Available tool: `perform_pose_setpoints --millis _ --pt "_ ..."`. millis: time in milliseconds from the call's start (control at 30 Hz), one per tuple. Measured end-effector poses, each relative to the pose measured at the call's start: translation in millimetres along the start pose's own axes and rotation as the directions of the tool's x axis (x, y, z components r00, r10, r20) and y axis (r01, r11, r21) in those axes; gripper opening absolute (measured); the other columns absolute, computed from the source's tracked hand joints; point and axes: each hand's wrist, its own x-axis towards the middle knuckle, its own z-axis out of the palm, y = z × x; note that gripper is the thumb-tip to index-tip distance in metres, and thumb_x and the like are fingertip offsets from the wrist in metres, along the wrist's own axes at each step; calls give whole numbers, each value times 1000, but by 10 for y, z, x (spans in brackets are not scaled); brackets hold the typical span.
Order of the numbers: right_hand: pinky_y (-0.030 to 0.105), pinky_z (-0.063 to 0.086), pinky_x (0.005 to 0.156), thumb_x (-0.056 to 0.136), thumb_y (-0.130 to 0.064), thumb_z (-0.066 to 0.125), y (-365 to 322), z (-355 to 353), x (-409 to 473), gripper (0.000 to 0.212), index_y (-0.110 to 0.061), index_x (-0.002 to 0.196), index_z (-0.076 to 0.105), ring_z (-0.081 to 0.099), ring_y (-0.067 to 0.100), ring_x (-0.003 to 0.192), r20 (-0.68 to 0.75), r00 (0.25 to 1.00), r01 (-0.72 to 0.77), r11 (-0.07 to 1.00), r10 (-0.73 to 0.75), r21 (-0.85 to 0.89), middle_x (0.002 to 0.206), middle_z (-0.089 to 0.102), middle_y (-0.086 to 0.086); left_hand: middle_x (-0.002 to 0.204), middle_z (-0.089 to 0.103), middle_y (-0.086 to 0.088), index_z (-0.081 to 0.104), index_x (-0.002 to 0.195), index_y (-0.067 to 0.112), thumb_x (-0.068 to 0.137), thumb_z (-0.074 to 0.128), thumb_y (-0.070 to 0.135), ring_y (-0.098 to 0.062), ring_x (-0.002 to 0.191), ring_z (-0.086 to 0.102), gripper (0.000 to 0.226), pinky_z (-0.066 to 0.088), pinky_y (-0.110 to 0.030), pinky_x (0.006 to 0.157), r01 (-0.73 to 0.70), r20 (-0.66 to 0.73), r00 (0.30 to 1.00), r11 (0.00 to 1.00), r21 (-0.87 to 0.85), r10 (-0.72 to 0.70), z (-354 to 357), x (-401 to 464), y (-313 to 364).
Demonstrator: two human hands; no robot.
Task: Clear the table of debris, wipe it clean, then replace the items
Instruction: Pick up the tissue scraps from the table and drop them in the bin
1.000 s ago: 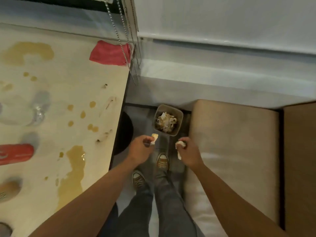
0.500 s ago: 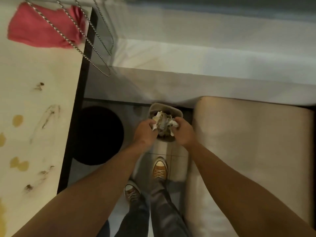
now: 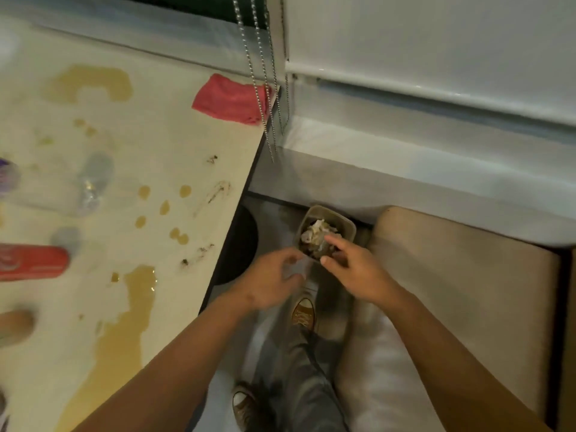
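A small grey bin [image 3: 349,224] stands on the floor by the wall, filled with crumpled paper scraps [image 3: 316,235]. My left hand [image 3: 268,283] hovers just left of the bin with loose fingers and holds nothing. My right hand [image 3: 352,269] is over the bin's near edge, fingers spread and empty. The pale table [image 3: 174,157] at left carries brown spills [image 3: 124,313], drops and dark smears [image 3: 199,252]. A pink cloth [image 3: 230,99] lies at the table's far corner.
A red can [image 3: 32,263], a clear glass [image 3: 93,182] and blurred items lie along the table's left part. Bead chains [image 3: 258,73] hang by the table corner. A beige cushioned bench [image 3: 452,291] is at right. My shoes [image 3: 304,311] stand below the bin.
Both hands held paper scraps, pushed them into the bin, and have now let go and drawn back a little. The view has swung back left over the table.
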Motion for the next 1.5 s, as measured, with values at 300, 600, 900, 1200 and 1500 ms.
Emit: perform_pose_setpoints --millis 300,600,900,1200,1500 --pt "33 48 108 91 -60 63 -1173 622 -1248 54 -57 142 45 54 -10 122 136 978 149 987 -155 56 119 58 -27 119 65 22 64 123 35 91 74 37 2 108 64 33 54 -29 97 7 -308 946 956 -293 -101 -343 -2204 -445" --pt "32 49 106 83 -76 60 -1843 2285 -2419 58 -59 138 49 63 -1 115 313 910 279 960 -270 16 121 68 -12 114 67 22 62 116 40 92 73 35 -2 101 66 27 55 -25 89 0 -524 802 877 -481 -287 192 -4469 -1646" --pt "9 43 93 101 -38 62 -2534 3712 -3375 41 -35 141 55 62 -5 111 462 810 437 897 -361 -64 131 62 -23 116 68 15 64 117 37 93 72 32 -5 96 69 26 54 -21 80 6 -599 661 802 -597 -451 739 -6239 -2568" --pt "25 52 96 99 -45 60 -2576 4441 -3302 42 -34 140 58 66 -2 103 618 741 501 829 -263 -248 128 62 -24 112 70 12 66 114 34 95 70 30 -2 92 67 20 51 -14 76 56 -585 529 713 -699 -615 1093 -6875 -3102" --pt "12 47 89 101 -41 60 -2747 5051 -3197 37 -35 138 59 64 -1 105 717 670 537 792 -192 -290 125 63 -21 112 69 13 66 118 29 95 70 28 -3 95 67 23 48 -9 77 71 -541 368 603 -794 -756 1247 -7373 -3523"
